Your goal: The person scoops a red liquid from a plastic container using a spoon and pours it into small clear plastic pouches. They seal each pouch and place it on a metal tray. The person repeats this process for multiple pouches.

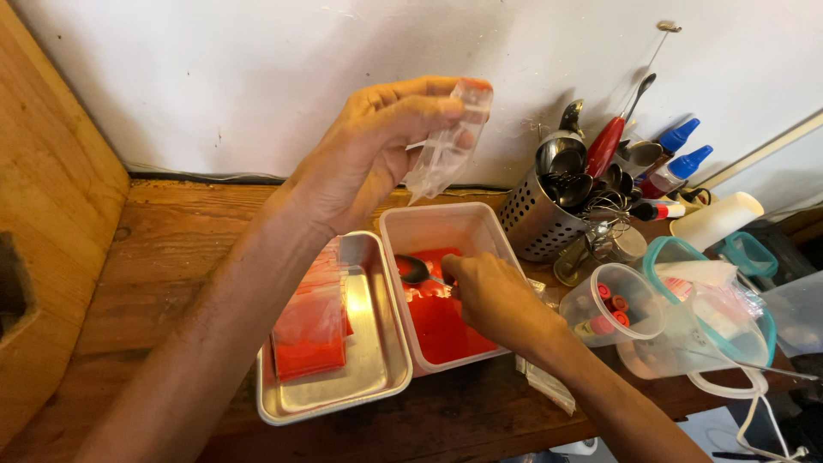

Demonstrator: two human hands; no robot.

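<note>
Left hand (pixel 369 154): raised at upper centre of the frame, grip pinched on a small clear plastic bag (pixel 446 146).
Right hand (pixel 493 296): lower centre, grip closed around a metal spoon (pixel 416 270).
Spoon: bowl over red powder in a white rectangular plastic tub (pixel 429 225).
Steel tray (pixel 377 360): just left of the tub on the wooden table (pixel 171 249), carrying filled red bags (pixel 310 326).
</note>
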